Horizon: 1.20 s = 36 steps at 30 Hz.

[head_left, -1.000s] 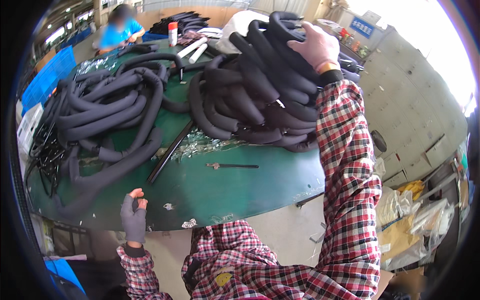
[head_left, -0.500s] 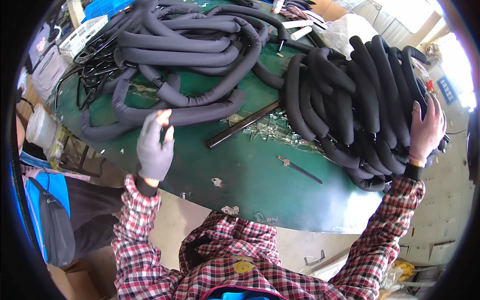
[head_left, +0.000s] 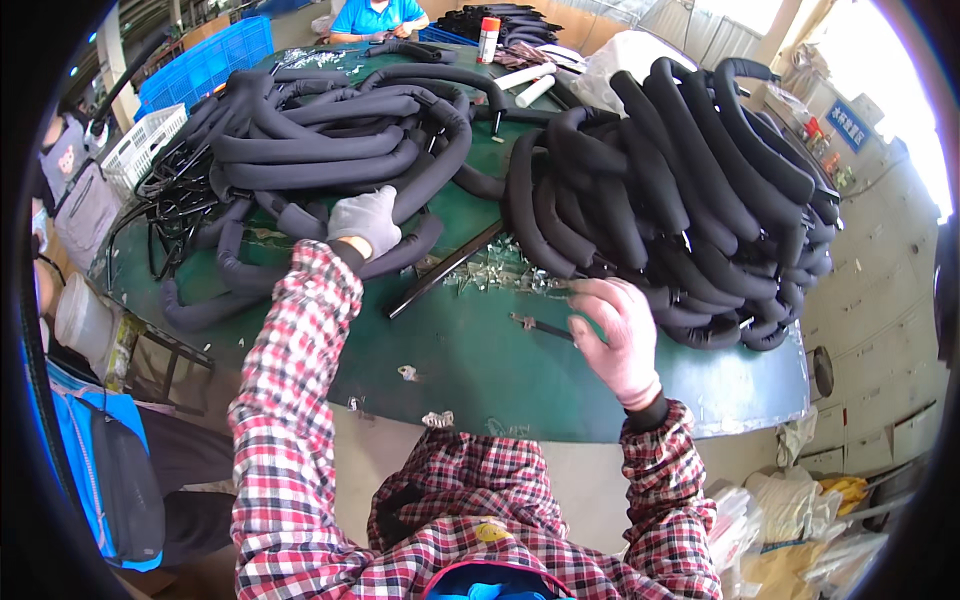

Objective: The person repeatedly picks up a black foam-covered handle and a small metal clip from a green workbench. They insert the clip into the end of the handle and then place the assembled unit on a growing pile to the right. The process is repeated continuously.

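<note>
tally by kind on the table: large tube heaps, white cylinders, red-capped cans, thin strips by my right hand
Large heaps of dark padded tubes: 2
Long white cylinders: 2
Red-capped white can: 1
Thin black strip: 1
Total: 6

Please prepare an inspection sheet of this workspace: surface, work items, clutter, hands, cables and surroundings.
Surface: green table, shiny scraps near its middle.
Work items: left pile and right pile of dark padded tubes; thin dark strip.
Clutter: black bar, red-capped can, white rolls.
Hands: left hand at the left pile, fingers partly hidden; right hand partly covers the strip, open, contact unclear.
Cables: none identifiable; thin black strands at left, kind unclear.
Surroundings: blue crate, white basket, person in blue across the table.
</note>
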### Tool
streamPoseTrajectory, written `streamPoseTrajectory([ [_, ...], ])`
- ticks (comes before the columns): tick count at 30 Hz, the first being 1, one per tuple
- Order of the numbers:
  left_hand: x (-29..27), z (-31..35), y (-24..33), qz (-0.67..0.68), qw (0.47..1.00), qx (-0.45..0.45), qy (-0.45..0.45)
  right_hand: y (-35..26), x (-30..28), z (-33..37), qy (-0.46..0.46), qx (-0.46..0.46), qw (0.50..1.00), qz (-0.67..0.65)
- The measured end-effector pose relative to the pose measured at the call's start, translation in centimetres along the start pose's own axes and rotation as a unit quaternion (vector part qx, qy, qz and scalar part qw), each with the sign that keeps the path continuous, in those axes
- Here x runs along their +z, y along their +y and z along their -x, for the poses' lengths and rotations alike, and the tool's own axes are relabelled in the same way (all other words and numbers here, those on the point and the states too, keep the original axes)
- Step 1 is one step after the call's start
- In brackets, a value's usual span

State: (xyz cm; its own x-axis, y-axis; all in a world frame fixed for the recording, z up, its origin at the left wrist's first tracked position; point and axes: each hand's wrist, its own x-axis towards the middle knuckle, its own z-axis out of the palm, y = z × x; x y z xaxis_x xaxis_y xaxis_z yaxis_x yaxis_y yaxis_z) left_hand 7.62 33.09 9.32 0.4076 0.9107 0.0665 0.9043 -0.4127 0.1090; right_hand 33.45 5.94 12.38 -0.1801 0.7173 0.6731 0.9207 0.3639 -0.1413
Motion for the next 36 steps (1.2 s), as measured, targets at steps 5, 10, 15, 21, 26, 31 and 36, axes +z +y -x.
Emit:
streamPoseTrajectory([
  [5, -5.5, 14.4, 0.2, 0.094, 0.972, 0.176, 0.123, -0.6, 5.3, 2.5, 0.011, 0.313, 0.713, -0.627],
  [10, -2.3, 34.7, -4.2, 0.151, 0.972, 0.179, -0.003, -10.3, 7.2, 1.9, -0.077, 0.129, 0.423, -0.894],
  [15, 3.3, 42.8, -5.7, 0.348, 0.929, 0.001, -0.125, -20.5, 7.9, 6.5, -0.287, 0.086, 0.362, -0.883],
  [21, 3.4, 38.7, -0.4, 0.676, 0.735, -0.038, -0.04, -24.5, 14.2, 14.3, -0.332, 0.162, 0.609, -0.702],
  [26, 9.0, 36.1, 1.9, 0.522, 0.85, -0.068, 0.005, -20.5, 13.9, 13.8, -0.359, 0.118, 0.776, -0.505],
  [31, 8.5, 33.5, 3.0, 0.566, 0.814, -0.115, -0.059, -9.9, 6.8, 7.7, -0.3, 0.064, 0.832, -0.462],
  [36, 7.2, 30.2, 5.0, 0.534, 0.841, -0.051, -0.072, 0.9, 8.7, 1.1, -0.1, 0.16, 0.97, -0.156],
])
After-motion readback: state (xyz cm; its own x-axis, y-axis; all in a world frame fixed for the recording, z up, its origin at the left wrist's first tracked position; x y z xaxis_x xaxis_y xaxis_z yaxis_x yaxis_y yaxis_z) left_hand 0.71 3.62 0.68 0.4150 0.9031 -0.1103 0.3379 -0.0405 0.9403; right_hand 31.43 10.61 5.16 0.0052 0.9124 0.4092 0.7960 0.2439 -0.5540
